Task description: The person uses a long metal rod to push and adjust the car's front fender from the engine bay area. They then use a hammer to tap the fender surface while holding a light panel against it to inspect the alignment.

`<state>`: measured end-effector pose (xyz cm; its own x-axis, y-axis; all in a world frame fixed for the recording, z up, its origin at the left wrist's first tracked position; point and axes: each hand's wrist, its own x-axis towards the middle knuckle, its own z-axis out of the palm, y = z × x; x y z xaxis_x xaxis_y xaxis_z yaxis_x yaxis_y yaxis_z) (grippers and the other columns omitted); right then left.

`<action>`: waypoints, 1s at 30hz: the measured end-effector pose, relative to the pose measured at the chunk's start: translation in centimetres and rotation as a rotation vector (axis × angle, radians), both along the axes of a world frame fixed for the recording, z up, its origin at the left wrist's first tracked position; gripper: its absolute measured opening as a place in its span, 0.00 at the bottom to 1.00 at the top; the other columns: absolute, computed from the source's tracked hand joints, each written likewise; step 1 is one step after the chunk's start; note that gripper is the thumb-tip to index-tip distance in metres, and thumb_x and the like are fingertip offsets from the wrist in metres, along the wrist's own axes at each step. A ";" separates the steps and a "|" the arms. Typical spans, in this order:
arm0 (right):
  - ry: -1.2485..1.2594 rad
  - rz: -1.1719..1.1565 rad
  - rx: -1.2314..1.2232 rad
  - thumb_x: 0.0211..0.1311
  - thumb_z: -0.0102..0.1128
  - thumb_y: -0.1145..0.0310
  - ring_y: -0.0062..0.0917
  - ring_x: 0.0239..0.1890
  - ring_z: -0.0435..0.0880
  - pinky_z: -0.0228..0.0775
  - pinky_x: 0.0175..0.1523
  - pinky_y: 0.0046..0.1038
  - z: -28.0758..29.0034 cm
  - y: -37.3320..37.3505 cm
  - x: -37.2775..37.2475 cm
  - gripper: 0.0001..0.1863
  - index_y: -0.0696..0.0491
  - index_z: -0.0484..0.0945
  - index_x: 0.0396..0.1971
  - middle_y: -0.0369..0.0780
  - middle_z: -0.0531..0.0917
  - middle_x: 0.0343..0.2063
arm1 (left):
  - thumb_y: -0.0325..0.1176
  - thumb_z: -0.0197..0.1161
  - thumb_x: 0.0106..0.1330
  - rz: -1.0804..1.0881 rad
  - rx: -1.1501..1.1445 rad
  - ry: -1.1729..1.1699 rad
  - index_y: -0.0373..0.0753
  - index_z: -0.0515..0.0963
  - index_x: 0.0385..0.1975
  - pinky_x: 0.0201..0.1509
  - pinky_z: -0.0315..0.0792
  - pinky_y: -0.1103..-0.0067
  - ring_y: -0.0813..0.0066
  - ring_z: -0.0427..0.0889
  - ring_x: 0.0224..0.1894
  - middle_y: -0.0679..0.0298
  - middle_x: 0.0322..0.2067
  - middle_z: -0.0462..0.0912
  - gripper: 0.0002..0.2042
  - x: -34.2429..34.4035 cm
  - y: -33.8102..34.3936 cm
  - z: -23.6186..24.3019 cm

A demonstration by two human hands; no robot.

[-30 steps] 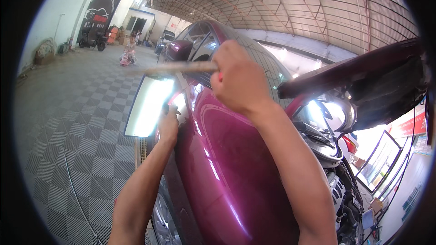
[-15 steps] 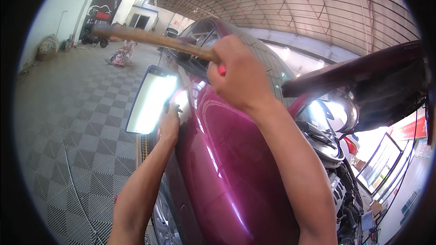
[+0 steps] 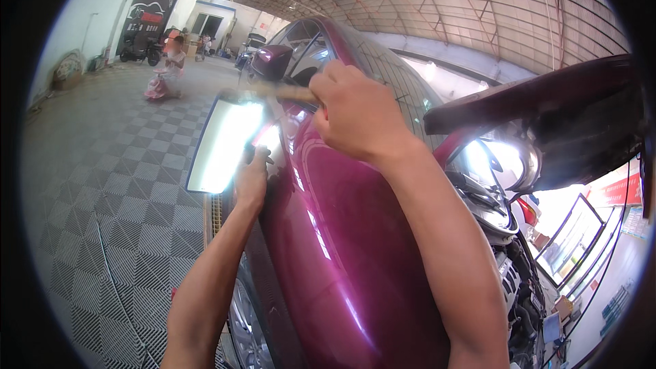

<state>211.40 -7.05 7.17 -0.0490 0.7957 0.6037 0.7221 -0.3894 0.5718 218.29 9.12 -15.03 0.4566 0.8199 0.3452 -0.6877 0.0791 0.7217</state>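
My right hand [image 3: 359,113] is closed round a wooden-handled tool [image 3: 297,93] above the car's dark red front fender [image 3: 342,178]. The tool's far end is smeared by motion, near the top of a bright lamp panel [image 3: 224,143]. Lower and to the left, my left hand [image 3: 251,179] is closed on a slim dark tool [image 3: 260,153] beside the fender, in front of the panel's right edge. A pinkish glow at that tool's far end hides its tip. Whether it touches the paint, I cannot tell.
The dark red hood [image 3: 533,96] stands raised on the right, over the exposed engine bay [image 3: 523,287]. A side mirror [image 3: 272,61] juts out ahead. Across the checkered floor [image 3: 147,191], a small person sits on a pink ride-on toy [image 3: 160,87]. A thin cable [image 3: 109,270] lies at left.
My right hand has swung the wooden-handled tool's far end down toward the lamp panel. My left hand has stayed almost in place. The small person on the pink toy has moved left.
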 end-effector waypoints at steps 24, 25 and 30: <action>0.036 -0.046 -0.057 0.61 0.56 0.65 0.42 0.47 0.81 0.75 0.52 0.43 0.7 0.1 -0.1 0.10 0.52 0.80 0.37 0.44 0.78 0.43 | 0.44 0.60 0.72 0.023 0.048 0.062 0.34 0.80 0.31 0.19 0.54 0.85 0.89 0.63 0.16 0.73 0.16 0.72 0.17 -0.5 0.5 -0.8; -0.098 -0.110 -0.127 0.61 0.56 0.65 0.42 0.47 0.82 0.75 0.51 0.43 0.9 0.0 0.1 0.10 0.52 0.80 0.37 0.44 0.78 0.43 | 0.44 0.60 0.72 0.006 0.046 0.053 0.33 0.80 0.31 0.19 0.54 0.85 0.89 0.63 0.16 0.73 0.16 0.72 0.17 -0.7 0.2 -0.4; 0.209 0.148 0.169 0.60 0.56 0.66 0.40 0.48 0.81 0.76 0.52 0.41 2.1 0.3 -0.7 0.10 0.54 0.80 0.37 0.44 0.79 0.43 | 0.44 0.60 0.72 -0.037 -0.065 -0.001 0.33 0.80 0.31 0.19 0.54 0.84 0.88 0.63 0.16 0.72 0.18 0.73 0.17 -1.5 0.1 -0.3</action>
<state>210.67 -6.73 9.32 -0.0176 0.6763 0.7364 0.8730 -0.3487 0.3411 216.83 9.21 -15.33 0.4864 0.8233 0.2924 -0.6844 0.1511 0.7132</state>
